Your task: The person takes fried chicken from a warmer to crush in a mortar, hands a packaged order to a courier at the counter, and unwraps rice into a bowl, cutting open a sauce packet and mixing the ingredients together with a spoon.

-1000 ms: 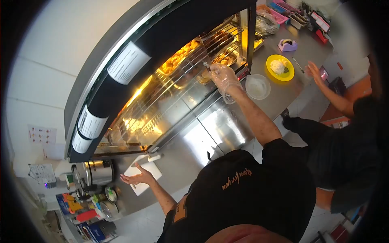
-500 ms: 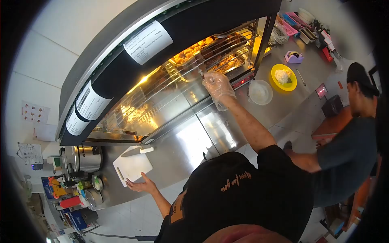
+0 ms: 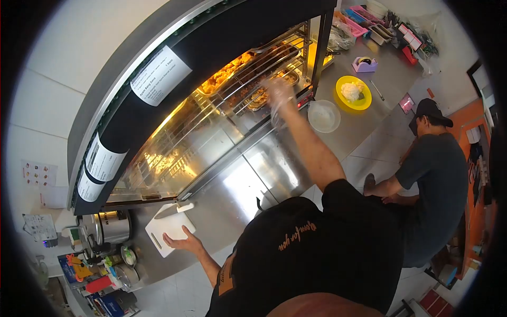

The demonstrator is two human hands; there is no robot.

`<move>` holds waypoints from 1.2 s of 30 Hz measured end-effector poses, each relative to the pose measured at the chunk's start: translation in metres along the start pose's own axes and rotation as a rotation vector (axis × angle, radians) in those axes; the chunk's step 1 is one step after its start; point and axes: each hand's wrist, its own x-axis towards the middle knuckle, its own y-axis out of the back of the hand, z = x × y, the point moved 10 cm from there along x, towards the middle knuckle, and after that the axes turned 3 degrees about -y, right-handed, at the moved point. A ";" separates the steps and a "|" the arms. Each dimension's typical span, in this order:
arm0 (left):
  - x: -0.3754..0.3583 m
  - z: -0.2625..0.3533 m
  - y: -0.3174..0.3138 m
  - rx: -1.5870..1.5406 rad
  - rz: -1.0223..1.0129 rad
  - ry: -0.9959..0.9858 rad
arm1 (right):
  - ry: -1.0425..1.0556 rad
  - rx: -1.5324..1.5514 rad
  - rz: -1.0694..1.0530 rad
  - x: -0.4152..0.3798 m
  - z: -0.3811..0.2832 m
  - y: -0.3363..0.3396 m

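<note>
My right hand (image 3: 281, 95), in a clear plastic glove, is at the opening of a lit food display cabinet (image 3: 211, 138). Motion smears its fingers, so whatever they hold cannot be made out. Close by, inside, are a metal tray of browned food pieces (image 3: 257, 99) and a wire rack (image 3: 240, 87). Farther in is another tray of golden pieces (image 3: 224, 76). My left hand (image 3: 183, 240) has its fingers spread at the near edge of a white cutting board (image 3: 163, 227), holding nothing. A knife with a white handle (image 3: 184, 207) lies across the board's far end.
On the steel counter to the right are a translucent bowl (image 3: 324, 116), a yellow plate with rice (image 3: 364, 101) and a purple tape dispenser (image 3: 364, 65). A rice cooker (image 3: 114, 227) stands at the left. A co-worker (image 3: 435, 185) is at the right.
My view has shifted. The gloved right hand has moved nearer the trays and its fingers are now blurred. My left hand stays by the board. The co-worker's head and arms have moved lower.
</note>
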 end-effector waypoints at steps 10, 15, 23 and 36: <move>-0.032 -0.019 0.013 -0.085 -0.109 0.274 | 0.192 0.444 -0.183 0.092 0.003 0.027; -0.032 -0.012 0.001 -0.111 -0.167 0.229 | -0.007 0.469 -0.055 -0.006 0.024 0.013; -0.019 -0.009 -0.003 -0.130 -0.168 0.196 | 0.431 -0.040 0.505 -0.043 0.019 0.085; -0.028 -0.005 -0.024 -0.213 -0.205 0.276 | 0.708 -1.406 0.327 -0.057 -0.109 0.037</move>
